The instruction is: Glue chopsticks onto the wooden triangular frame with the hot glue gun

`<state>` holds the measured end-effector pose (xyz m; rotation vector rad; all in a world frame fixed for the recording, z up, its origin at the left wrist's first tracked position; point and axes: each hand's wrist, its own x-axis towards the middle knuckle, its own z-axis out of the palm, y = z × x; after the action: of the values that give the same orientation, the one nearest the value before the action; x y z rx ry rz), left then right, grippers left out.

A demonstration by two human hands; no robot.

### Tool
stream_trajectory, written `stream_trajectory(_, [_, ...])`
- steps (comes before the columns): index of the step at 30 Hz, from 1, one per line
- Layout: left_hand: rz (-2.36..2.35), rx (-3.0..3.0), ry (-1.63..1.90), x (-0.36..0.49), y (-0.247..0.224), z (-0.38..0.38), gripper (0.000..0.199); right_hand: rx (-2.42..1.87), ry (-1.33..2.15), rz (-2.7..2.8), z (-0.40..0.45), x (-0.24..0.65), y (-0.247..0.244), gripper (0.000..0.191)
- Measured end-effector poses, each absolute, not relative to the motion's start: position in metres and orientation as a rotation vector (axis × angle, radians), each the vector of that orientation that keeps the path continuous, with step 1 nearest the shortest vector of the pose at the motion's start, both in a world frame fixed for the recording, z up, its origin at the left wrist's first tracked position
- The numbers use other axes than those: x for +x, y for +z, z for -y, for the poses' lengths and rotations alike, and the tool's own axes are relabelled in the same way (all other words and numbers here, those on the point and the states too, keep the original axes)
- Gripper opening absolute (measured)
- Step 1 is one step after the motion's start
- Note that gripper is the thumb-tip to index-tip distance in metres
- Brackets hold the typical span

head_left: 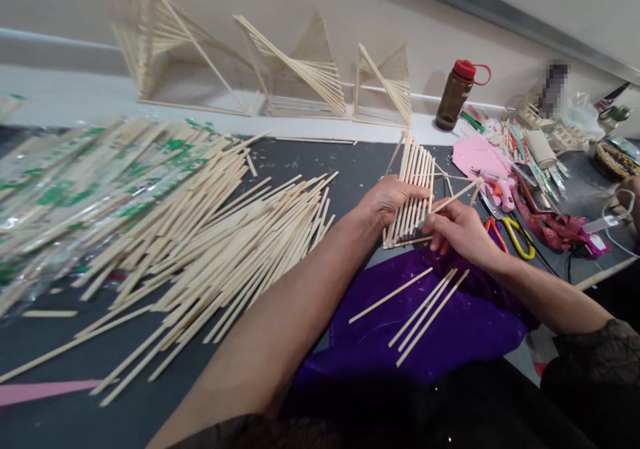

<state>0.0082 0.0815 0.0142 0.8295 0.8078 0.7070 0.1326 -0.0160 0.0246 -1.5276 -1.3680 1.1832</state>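
While sticks lie nearby, both hands (423,212) grasp a stick frame (417,176).

Moderate, diffuse light; glare on plastic wrappers (55,196); faint shadow beside the water bottle (453,99); left edge blurred.

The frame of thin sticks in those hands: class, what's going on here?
A person is handling a small, open frame of pale wooden sticks. The left hand grips its slatted side, and the right hand pinches at its edge. Four loose pale sticks lie on a shiny purple sheet below. Three twisted pale stick models stand by the wall, and many more sticks lie heaped to the left.
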Motion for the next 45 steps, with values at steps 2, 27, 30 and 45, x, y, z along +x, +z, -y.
stream_trajectory(2, [-0.805, 0.834, 0.704, 0.008, 0.014, -0.082, 0.011, -1.532, 1.206, 1.352, 0.018, 0.135, 0.026, 0.025])
stream_trajectory(27, [-0.825, 0.864, 0.686, 0.008, 0.01, -0.085, 0.01, -1.58, 1.193, 1.397, 0.013, 0.132, 0.026, 0.021])
stream_trajectory(30, [-0.822, 0.868, 0.672, 0.007, 0.012, -0.084, 0.01, -1.563, 1.207, 1.387, 0.013, 0.133, 0.023, 0.022])
stream_trajectory(45, [-0.866, 0.876, 0.651, -0.001, 0.017, -0.083, 0.009, -1.469, 1.254, 1.541, 0.035, 0.154, 0.032, 0.023])
